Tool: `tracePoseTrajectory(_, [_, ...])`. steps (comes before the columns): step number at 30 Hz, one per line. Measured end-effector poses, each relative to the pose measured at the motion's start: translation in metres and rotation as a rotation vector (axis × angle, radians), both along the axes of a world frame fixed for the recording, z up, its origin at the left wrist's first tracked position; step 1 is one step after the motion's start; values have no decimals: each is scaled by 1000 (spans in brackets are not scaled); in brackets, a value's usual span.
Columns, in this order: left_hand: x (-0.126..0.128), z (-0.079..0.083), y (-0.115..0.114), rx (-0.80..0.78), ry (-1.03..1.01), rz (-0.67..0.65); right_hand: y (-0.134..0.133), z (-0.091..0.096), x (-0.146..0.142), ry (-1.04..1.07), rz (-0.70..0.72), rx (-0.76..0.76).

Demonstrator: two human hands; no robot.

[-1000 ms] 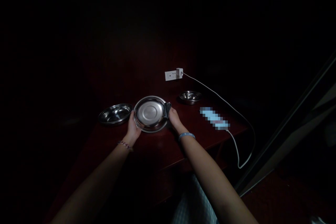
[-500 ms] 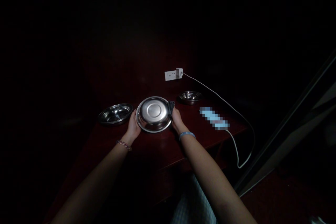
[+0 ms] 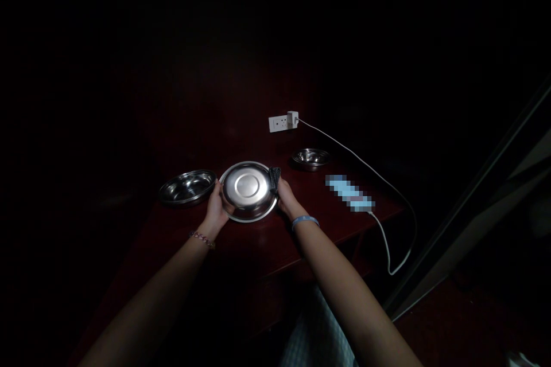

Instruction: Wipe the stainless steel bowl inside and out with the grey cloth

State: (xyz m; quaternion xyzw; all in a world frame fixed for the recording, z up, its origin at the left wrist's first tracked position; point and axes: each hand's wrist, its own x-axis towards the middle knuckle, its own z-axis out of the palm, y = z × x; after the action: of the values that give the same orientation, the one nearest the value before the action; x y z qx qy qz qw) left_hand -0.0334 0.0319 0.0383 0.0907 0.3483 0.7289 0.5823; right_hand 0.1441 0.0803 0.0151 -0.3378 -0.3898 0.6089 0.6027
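Between my two hands is a shiny steel dish [image 3: 247,187], its underside turned up toward me. My left hand [image 3: 216,207] grips the dish's left rim, the fingers mostly hidden beneath. At the right rim my right hand [image 3: 286,194] is closed, pressing a dark cloth [image 3: 274,180] against the metal; some of its fingers are hidden by cloth and dish. Just left of my left hand, a wide steel dish [image 3: 187,188] rests face up on the table. Farther back to the right sits a smaller steel bowl or stack of bowls [image 3: 310,159].
The dark red table [image 3: 275,252] has its front edge near me. A blurred-out light blue object [image 3: 350,193] lies on the right with a white cable [image 3: 361,160] running to a charger [image 3: 293,118] in the wall socket [image 3: 278,124]. Surroundings are very dark.
The held dish has shifted slightly left and down, with both hands still on it. My right hand and the cloth have moved a little along with its right rim.
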Motion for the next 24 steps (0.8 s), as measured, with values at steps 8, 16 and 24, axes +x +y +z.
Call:
tracePoseTrajectory(8, [4, 3, -4, 2, -18, 27, -5, 4, -1, 32, 35, -36])
tracePoseTrajectory(16, [-1, -4, 5, 98, -145, 110, -5, 2, -3, 15, 99, -14])
tracePoseTrajectory(24, [-7, -7, 11, 134, -172, 172, -12, 3, -6, -40, 216, -3])
